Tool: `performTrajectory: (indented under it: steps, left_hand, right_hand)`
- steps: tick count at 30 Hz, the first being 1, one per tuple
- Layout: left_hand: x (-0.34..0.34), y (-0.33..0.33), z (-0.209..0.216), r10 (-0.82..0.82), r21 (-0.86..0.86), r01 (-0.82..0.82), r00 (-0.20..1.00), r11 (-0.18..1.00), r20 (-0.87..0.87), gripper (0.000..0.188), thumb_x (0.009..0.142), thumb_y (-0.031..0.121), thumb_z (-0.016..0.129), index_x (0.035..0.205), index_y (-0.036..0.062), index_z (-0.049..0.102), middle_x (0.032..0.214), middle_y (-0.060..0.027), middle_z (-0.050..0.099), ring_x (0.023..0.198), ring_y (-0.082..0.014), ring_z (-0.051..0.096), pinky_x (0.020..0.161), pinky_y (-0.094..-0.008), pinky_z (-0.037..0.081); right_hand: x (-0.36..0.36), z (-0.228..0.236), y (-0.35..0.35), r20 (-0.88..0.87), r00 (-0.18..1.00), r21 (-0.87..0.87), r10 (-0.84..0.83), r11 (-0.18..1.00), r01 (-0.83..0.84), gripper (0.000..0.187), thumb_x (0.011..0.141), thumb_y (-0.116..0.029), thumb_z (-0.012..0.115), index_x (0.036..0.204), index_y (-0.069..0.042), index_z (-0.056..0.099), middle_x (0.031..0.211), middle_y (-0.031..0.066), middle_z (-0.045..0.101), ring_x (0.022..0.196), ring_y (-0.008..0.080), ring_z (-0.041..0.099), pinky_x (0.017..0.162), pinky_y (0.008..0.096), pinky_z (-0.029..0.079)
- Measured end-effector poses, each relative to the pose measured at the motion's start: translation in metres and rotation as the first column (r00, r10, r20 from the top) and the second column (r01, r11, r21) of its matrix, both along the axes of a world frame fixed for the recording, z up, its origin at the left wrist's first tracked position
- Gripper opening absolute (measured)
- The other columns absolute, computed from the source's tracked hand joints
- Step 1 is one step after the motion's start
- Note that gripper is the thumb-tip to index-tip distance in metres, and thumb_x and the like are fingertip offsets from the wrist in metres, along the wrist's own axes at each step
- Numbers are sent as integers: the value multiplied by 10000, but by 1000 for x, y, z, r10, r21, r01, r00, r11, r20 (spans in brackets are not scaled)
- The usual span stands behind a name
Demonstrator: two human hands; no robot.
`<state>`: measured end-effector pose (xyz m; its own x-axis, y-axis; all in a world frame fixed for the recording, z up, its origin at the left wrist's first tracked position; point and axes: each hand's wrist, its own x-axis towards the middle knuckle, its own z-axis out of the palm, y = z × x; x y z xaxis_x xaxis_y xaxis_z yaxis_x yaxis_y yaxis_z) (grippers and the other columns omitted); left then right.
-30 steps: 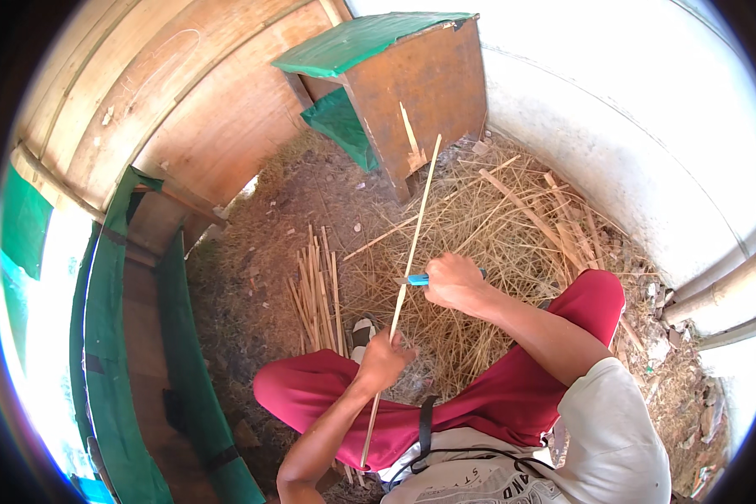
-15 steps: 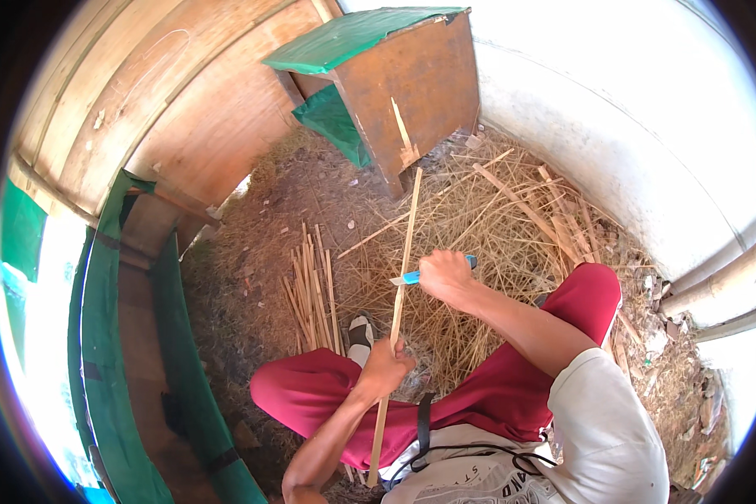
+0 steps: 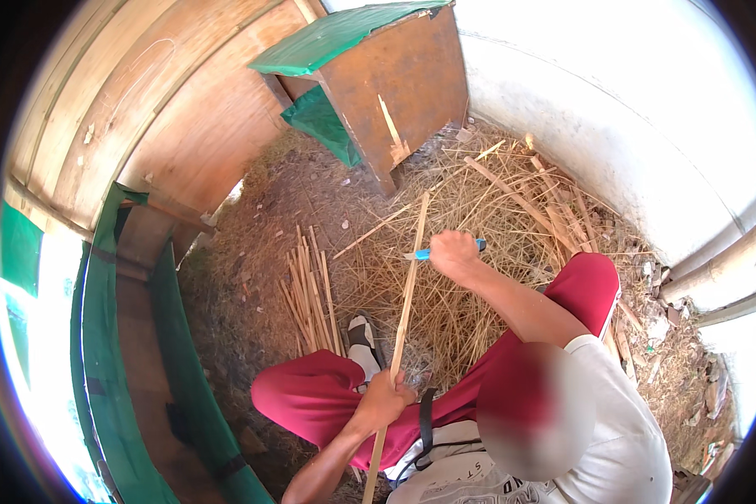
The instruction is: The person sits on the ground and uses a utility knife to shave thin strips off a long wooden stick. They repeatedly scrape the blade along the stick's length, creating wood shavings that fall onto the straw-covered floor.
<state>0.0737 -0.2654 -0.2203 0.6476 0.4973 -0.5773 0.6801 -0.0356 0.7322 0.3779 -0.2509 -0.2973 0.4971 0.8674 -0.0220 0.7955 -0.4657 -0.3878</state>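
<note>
A long, thin wooden strip, likely bamboo, slants up from my lap across the middle. My left hand is closed around its lower part. Farther up, my right hand grips a blue utility knife, whose blade touches or lies very close to the strip near its upper end. The knife's handle pokes out past the right side of my fist. A bundle of similar strips lies on the ground to the left of the held one, beyond my left knee.
Pale shavings are heaped on the dirt between and beyond my legs. Split wood pieces lie at the right by the white wall. A wooden cabinet with a green cover stands ahead. Green-edged shelving runs along the left.
My right hand and the knife have moved farther away along the strip, toward its upper end. The strip's far tip has dropped lower in view. My left hand still grips it.
</note>
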Motion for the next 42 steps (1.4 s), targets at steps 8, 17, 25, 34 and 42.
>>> performTrajectory:
  steps: [8,17,25,34,42]
  left_hand:
    - [-30,-12,31,-17,-150,-4,990,989,-138,284,796,41,620,709,99,356,591,37,414,530,-45,395,458,-271,316]
    - [-70,-23,48,14,-309,-72,982,948,-188,302,817,11,607,748,120,334,587,43,397,486,-42,396,410,-254,291]
    - [-80,-24,67,94,-505,-193,972,841,-214,361,821,5,626,741,141,300,572,34,394,457,-61,405,404,-256,295]
    - [-162,-38,74,-34,-95,-1,932,996,-361,366,822,75,705,690,134,369,599,28,459,481,-65,440,426,-258,354]
    - [-148,-17,50,209,-89,-231,956,969,-207,391,798,37,699,672,134,342,549,49,414,469,-43,416,405,-258,324]
  right_hand:
    - [8,-11,-3,-13,999,-68,-36,997,35,165,843,-110,589,837,6,706,821,185,692,778,325,712,699,441,574]
    - [17,-31,-3,22,999,-154,-49,987,51,192,859,-125,577,901,-15,728,919,181,715,879,313,717,764,429,568]
    - [18,-41,1,-15,998,-244,-64,968,58,202,864,-131,560,912,-19,721,927,182,714,890,316,713,768,431,565]
    - [85,-74,-42,120,970,-409,-211,880,242,154,896,-107,624,953,18,694,958,157,697,894,271,707,733,381,568]
    - [39,-14,-23,-27,981,-308,-192,935,174,159,807,-96,665,882,39,704,873,194,691,766,310,711,664,401,579]
